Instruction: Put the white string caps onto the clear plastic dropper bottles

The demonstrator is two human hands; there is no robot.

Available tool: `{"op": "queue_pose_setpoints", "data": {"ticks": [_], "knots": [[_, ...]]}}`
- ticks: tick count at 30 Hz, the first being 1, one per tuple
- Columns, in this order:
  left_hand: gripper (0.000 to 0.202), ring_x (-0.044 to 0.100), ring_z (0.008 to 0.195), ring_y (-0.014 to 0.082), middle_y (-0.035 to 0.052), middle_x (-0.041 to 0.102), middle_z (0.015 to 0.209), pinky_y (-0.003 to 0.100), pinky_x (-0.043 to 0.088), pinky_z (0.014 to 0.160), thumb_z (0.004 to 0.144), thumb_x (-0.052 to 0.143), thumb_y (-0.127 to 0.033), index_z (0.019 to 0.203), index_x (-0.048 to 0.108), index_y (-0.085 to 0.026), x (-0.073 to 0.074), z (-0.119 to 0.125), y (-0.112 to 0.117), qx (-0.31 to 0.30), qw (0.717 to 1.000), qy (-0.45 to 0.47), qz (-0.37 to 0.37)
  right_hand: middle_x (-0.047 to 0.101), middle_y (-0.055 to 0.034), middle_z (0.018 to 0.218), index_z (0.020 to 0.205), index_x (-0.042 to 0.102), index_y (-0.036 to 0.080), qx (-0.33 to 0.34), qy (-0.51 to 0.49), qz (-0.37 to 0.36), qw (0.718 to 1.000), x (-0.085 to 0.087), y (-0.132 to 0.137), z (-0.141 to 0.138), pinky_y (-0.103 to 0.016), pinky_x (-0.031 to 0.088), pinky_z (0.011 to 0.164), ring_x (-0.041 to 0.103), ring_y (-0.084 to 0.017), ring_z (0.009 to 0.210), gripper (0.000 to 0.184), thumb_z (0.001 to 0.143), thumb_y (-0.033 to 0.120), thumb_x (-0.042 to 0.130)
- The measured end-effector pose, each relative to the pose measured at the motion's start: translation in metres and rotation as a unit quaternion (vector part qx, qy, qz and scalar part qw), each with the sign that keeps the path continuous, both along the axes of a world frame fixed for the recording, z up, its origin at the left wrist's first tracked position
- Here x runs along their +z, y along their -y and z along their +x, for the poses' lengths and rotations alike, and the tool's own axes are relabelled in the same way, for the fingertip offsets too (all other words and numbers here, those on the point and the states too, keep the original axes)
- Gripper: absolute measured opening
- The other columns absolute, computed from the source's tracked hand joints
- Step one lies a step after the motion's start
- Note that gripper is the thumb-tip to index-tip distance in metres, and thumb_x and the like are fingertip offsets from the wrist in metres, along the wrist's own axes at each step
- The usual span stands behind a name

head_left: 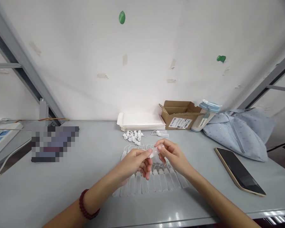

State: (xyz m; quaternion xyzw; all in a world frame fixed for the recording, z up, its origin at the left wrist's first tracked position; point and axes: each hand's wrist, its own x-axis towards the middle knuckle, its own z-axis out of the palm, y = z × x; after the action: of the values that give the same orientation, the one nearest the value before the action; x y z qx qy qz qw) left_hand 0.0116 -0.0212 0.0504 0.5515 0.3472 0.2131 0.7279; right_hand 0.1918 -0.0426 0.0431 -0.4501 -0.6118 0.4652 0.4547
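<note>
My left hand and my right hand meet over the middle of the grey table. Between their fingertips they pinch one small clear plastic bottle, held nearly level. Both hands are closed on it. Below them lies a row of several more clear bottles side by side, partly hidden by my hands. A little heap of small white caps sits just behind. One single bottle with a tethered cap lies to the right of the heap. A red bead bracelet is on my left wrist.
A stack of flat white trays and an open cardboard box stand at the back by the wall. A lidded cup, a blue cloth bag and a dark phone lie to the right. A blurred dark object is at the left.
</note>
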Motion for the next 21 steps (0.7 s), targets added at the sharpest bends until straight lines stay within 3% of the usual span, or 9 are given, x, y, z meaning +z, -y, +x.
{"op": "queue_pose_setpoints", "data": {"ticks": [2, 5, 10, 12, 14, 16, 17, 19, 21], "knots": [[0.046, 0.051, 0.042, 0.0079, -0.0020, 0.053, 0.053, 0.022, 0.041, 0.049, 0.084, 0.047, -0.054, 0.063, 0.053, -0.014, -0.001, -0.001, 0.000, 0.003, 0.999, 0.031, -0.028, 0.045, 0.0067, 0.053, 0.093, 0.054, 0.018, -0.004, 0.003, 0.017, 1.000, 0.000, 0.001, 0.000, -0.021, 0.033, 0.046, 0.042, -0.007, 0.046, 0.027, 0.083, 0.043, 0.055], [0.044, 0.051, 0.042, 0.0078, -0.0012, 0.054, 0.054, 0.021, 0.039, 0.048, 0.083, 0.050, -0.052, 0.063, 0.056, -0.013, -0.001, 0.000, 0.001, 0.021, 0.999, 0.036, -0.005, 0.044, 0.0066, 0.051, 0.089, 0.056, 0.016, -0.017, 0.015, 0.030, 0.999, -0.001, 0.003, -0.001, -0.021, 0.031, 0.046, 0.041, -0.007, 0.045, 0.027, 0.083, 0.043, 0.055], [0.033, 0.054, 0.047, 0.0103, -0.0004, 0.057, 0.055, 0.022, 0.039, 0.050, 0.081, 0.057, -0.041, 0.061, 0.057, -0.014, -0.003, 0.004, 0.007, 0.074, 0.979, -0.031, 0.189, 0.038, 0.0082, 0.046, 0.077, 0.053, 0.017, -0.034, -0.019, 0.012, 0.999, -0.005, 0.003, -0.003, -0.022, 0.029, 0.043, 0.037, -0.007, 0.040, 0.032, 0.085, 0.048, 0.050], [0.030, 0.052, 0.050, 0.0107, -0.0006, 0.056, 0.054, 0.023, 0.038, 0.052, 0.081, 0.056, -0.037, 0.060, 0.056, -0.016, -0.008, 0.004, 0.010, 0.106, 0.938, -0.085, 0.320, 0.036, 0.0085, 0.047, 0.076, 0.052, 0.017, -0.027, -0.038, -0.009, 0.999, -0.006, 0.002, -0.004, -0.022, 0.028, 0.042, 0.037, -0.006, 0.039, 0.034, 0.084, 0.049, 0.050], [0.029, 0.048, 0.052, 0.0113, -0.0004, 0.054, 0.054, 0.024, 0.035, 0.053, 0.082, 0.055, -0.035, 0.060, 0.056, -0.017, -0.014, 0.004, 0.011, 0.141, 0.868, -0.124, 0.459, 0.035, 0.0088, 0.048, 0.076, 0.051, 0.017, -0.019, -0.053, -0.025, 0.998, -0.007, 0.000, -0.004, -0.022, 0.028, 0.042, 0.036, -0.006, 0.038, 0.034, 0.083, 0.050, 0.052], [0.028, 0.047, 0.053, 0.0119, 0.0004, 0.054, 0.056, 0.025, 0.034, 0.054, 0.083, 0.053, -0.035, 0.062, 0.057, -0.017, -0.018, 0.004, 0.010, 0.158, 0.816, -0.137, 0.538, 0.035, 0.0089, 0.048, 0.076, 0.051, 0.017, -0.013, -0.064, -0.033, 0.997, -0.007, -0.002, -0.003, -0.021, 0.029, 0.041, 0.036, -0.006, 0.039, 0.034, 0.082, 0.051, 0.053], [0.027, 0.047, 0.055, 0.0122, 0.0007, 0.055, 0.057, 0.025, 0.034, 0.055, 0.084, 0.053, -0.035, 0.064, 0.058, -0.017, -0.018, 0.004, 0.010, 0.161, 0.812, -0.139, 0.544, 0.036, 0.0088, 0.049, 0.077, 0.051, 0.017, -0.011, -0.067, -0.033, 0.997, -0.007, -0.002, -0.003, -0.021, 0.029, 0.042, 0.036, -0.006, 0.039, 0.035, 0.082, 0.051, 0.053], [0.028, 0.050, 0.058, 0.0129, 0.0013, 0.058, 0.060, 0.025, 0.037, 0.058, 0.084, 0.052, -0.036, 0.066, 0.059, -0.016, -0.015, 0.004, 0.008, 0.147, 0.847, -0.135, 0.492, 0.038, 0.0082, 0.049, 0.078, 0.052, 0.017, -0.011, -0.063, -0.024, 0.998, -0.006, -0.002, -0.002, -0.022, 0.031, 0.043, 0.038, -0.007, 0.041, 0.034, 0.082, 0.051, 0.052], [0.034, 0.054, 0.060, 0.0134, 0.0023, 0.060, 0.063, 0.024, 0.040, 0.058, 0.086, 0.049, -0.041, 0.066, 0.060, -0.016, -0.008, 0.003, 0.006, 0.107, 0.915, -0.106, 0.374, 0.040, 0.0074, 0.051, 0.080, 0.053, 0.017, -0.016, -0.050, -0.010, 0.999, -0.004, -0.002, -0.001, -0.022, 0.032, 0.045, 0.040, -0.007, 0.043, 0.033, 0.083, 0.050, 0.052]]}}
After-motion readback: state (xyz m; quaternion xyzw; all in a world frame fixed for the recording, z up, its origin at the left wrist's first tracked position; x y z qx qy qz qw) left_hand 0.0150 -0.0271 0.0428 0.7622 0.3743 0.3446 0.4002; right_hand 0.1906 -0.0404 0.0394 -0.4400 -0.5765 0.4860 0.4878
